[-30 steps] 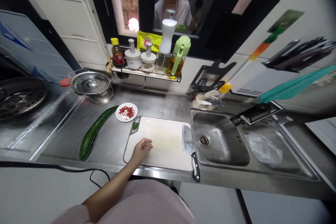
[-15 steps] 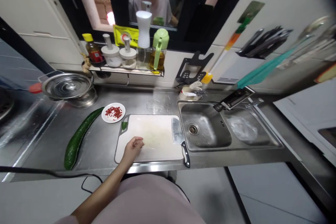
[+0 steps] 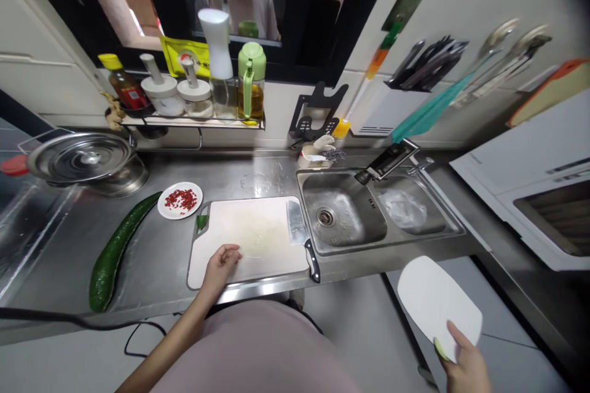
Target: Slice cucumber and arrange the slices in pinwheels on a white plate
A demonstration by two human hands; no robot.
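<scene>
My left hand (image 3: pixel 223 261) hovers over or rests on the lower left of the white cutting board (image 3: pixel 271 264), loosely curled, fingers a little apart and nothing seen in them. At the lower right, my right hand (image 3: pixel 468 368) grips a white oval plate (image 3: pixel 437 298) by its near edge. A pale green piece (image 3: pixel 440 349) shows at that edge beside the fingers; its kind is unclear. A cleaver (image 3: pixel 298 224) with a black handle lies along the board's right side. Left of the board are a long green cucumber (image 3: pixel 117 252) and a small white plate (image 3: pixel 199 204) of chopped red pieces.
A double steel sink (image 3: pixel 341 245), with a plastic bag (image 3: pixel 405 209) in its right basin, adjoins the board. A lidded steel pot (image 3: pixel 87 156) stands at the left. Behind, a rack (image 3: pixel 193 121) carries seasoning jars and an oil bottle (image 3: pixel 251 80).
My right hand has come into view at the lower right, holding the white oval plate. The camera has turned right; my left hand stays by the board.
</scene>
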